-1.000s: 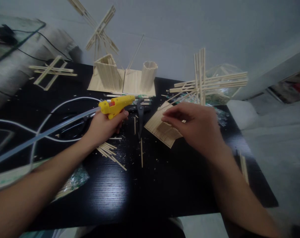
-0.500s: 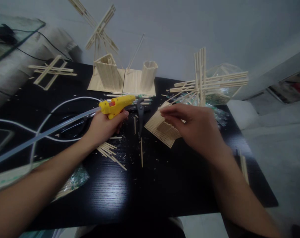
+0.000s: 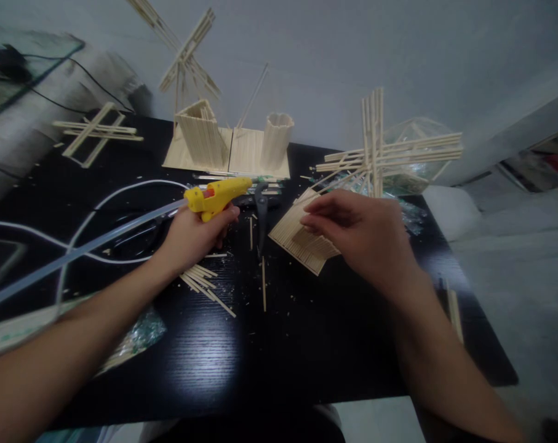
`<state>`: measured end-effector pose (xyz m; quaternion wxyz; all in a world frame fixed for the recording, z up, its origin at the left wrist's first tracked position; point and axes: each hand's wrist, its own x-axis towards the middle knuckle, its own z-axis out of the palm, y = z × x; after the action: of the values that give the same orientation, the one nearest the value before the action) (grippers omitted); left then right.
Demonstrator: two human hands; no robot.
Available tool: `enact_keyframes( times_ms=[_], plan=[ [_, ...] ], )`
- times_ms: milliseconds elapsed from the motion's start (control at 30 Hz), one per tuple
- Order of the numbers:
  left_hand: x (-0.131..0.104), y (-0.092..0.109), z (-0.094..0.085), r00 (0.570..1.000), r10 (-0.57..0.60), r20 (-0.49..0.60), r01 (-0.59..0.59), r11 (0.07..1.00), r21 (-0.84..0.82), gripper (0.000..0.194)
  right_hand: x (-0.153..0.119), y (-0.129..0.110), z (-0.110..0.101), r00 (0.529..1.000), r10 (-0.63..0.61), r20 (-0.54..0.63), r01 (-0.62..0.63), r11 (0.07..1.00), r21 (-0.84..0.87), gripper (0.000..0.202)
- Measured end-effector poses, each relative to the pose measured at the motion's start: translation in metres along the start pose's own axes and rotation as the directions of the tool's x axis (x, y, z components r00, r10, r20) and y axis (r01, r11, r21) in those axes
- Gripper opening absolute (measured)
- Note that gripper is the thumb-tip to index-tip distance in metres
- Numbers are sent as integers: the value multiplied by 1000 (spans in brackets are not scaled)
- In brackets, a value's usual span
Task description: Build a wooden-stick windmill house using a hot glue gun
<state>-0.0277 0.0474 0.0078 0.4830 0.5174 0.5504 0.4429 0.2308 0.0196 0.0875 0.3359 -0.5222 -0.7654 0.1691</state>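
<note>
My left hand (image 3: 198, 237) is wrapped round a yellow hot glue gun (image 3: 218, 195), its nozzle pointing right and a long clear glue stick (image 3: 122, 229) trailing from its back. Over a small panel of pale wooden sticks (image 3: 301, 237) hovers my right hand (image 3: 364, 237), thumb and index fingertips slightly apart, with nothing visible between them. The hand hides part of the panel and whatever stands on it. Between the hands lie dark-handled pliers or cutters (image 3: 261, 212) and a single stick (image 3: 264, 286). Several loose sticks (image 3: 200, 280) fan out below my left hand.
Behind are a square stick tower (image 3: 202, 138) and a rounded one (image 3: 277, 141) on stick bases. A crossed-stick windmill piece (image 3: 373, 154) stands right; another (image 3: 94, 132) lies left. A white cord (image 3: 117, 191) loops across the black table (image 3: 315, 357). Plastic-wrapped sticks (image 3: 140, 338) lie near left.
My right thumb and index fingertips have parted, and the hand has shifted slightly right. My left hand and the glue gun have not visibly moved.
</note>
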Motion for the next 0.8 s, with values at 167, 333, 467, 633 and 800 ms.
enact_keyframes(
  times_ms=[167,333,467,633,800],
  plan=[
    [-1,1,0,1000,0,-4,0,1000,5,32,1,-2,-1,1000,-28,14,29,996,-81,11],
    [-1,2,0,1000,-17,-11,18,1000,4,32,2,-4,-1,999,-43,-8,41,988,-151,11],
    [-1,2,1,999,-4,-38,5,1000,16,32,2,-3,-1,998,-50,-32,46,992,-120,5],
    [0,-1,0,1000,-18,-21,18,1000,-5,33,3,-1,-1,995,-99,-16,97,989,-112,8],
    [0,-1,0,1000,-6,-16,6,1000,19,33,1,-2,-1,994,-107,-10,106,989,-102,13]
  ],
)
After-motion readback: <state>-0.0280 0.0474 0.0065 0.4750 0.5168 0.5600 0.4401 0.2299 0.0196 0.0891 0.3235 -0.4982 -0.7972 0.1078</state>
